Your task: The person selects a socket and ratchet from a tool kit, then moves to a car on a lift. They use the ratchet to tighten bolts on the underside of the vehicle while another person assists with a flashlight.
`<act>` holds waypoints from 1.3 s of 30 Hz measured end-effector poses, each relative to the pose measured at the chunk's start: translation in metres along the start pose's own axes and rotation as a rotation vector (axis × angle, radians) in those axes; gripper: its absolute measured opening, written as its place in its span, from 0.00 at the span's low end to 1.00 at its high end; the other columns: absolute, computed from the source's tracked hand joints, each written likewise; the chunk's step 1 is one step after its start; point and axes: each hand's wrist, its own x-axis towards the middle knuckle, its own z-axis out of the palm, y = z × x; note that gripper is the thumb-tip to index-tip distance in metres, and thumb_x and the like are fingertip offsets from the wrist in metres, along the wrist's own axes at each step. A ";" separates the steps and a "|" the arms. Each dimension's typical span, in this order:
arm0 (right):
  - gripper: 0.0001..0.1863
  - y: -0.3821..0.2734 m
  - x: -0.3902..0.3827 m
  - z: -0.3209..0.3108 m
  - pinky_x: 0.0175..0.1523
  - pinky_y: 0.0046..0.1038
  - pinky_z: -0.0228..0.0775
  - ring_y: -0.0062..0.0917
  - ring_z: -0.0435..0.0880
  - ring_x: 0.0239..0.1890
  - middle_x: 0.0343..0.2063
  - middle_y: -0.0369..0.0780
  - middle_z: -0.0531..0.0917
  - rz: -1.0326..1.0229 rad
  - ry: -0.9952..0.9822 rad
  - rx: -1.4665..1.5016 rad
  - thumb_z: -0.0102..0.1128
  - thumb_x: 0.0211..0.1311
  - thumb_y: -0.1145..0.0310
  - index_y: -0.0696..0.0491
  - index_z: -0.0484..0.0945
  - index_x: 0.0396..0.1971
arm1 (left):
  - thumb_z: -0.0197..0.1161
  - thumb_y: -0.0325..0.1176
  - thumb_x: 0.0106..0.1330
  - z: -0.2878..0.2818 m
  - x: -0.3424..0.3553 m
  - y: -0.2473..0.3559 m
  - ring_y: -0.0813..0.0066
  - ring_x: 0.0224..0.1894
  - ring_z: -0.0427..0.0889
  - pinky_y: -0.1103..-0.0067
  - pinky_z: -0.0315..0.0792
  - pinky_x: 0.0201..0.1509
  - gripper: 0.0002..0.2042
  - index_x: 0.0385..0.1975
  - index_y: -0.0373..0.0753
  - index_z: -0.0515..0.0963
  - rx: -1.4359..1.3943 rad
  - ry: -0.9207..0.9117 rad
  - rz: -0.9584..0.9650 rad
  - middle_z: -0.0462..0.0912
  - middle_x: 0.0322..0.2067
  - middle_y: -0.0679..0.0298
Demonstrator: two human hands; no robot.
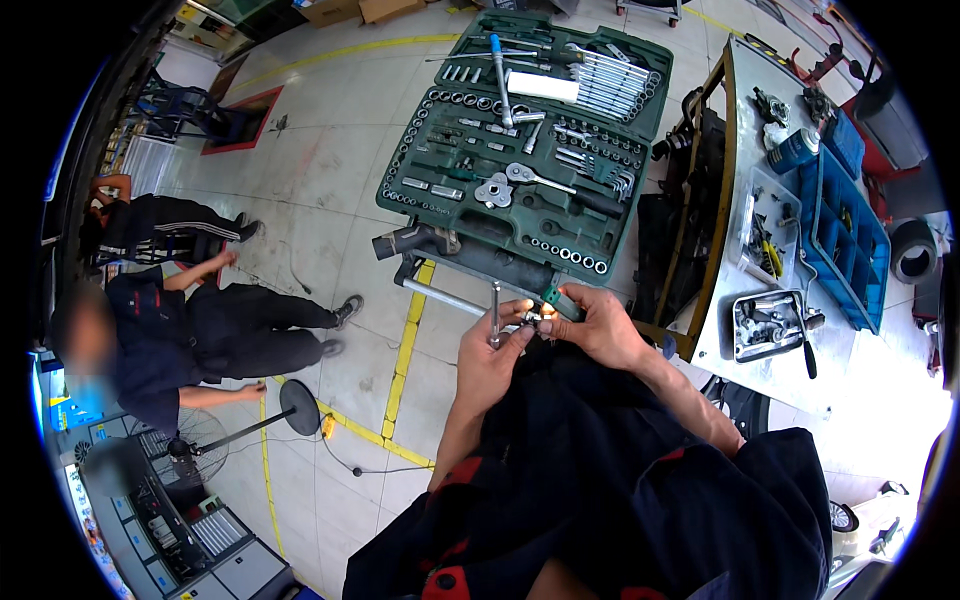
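Observation:
My left hand is closed, with a slim silver metal rod standing up out of its grip. Opposite it, my right hand pinches a small shiny metal part where the fingertips of both hands meet. Bright light and the fingers hide this part's exact kind. Just beyond my hands lies an open green tool case holding sockets, combination wrenches and hex keys. A ratchet with a dark handle and a blue-handled tool rest on it.
A dark cylindrical part lies below the case's near edge. At right, a workbench carries a blue compartment tray, a spray can and a metal tray of parts. Two other people and a fan are at left.

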 end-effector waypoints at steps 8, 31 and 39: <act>0.19 0.010 -0.004 -0.019 0.22 0.14 0.55 0.10 0.64 0.17 0.36 0.41 0.84 0.109 -0.088 0.839 0.66 0.65 0.67 0.57 0.73 0.51 | 0.62 0.32 0.70 -0.018 0.003 -0.005 0.81 0.35 0.80 0.82 0.72 0.41 0.10 0.44 0.33 0.83 0.276 -0.042 -0.048 0.86 0.33 0.64; 0.05 -0.002 -0.003 0.000 0.27 0.16 0.66 0.08 0.71 0.26 0.39 0.35 0.86 -0.171 0.064 0.573 0.59 0.70 0.72 0.53 0.74 0.42 | 0.56 0.36 0.73 0.004 0.003 0.002 0.77 0.22 0.73 0.78 0.68 0.30 0.11 0.36 0.33 0.78 0.590 -0.268 -0.154 0.76 0.19 0.65; 0.06 0.005 -0.004 -0.006 0.35 0.21 0.73 0.13 0.79 0.31 0.38 0.36 0.87 -0.413 0.102 0.271 0.60 0.70 0.71 0.56 0.74 0.41 | 0.57 0.34 0.73 0.003 0.004 0.002 0.79 0.25 0.72 0.79 0.66 0.31 0.10 0.36 0.33 0.77 0.528 -0.323 -0.156 0.76 0.22 0.66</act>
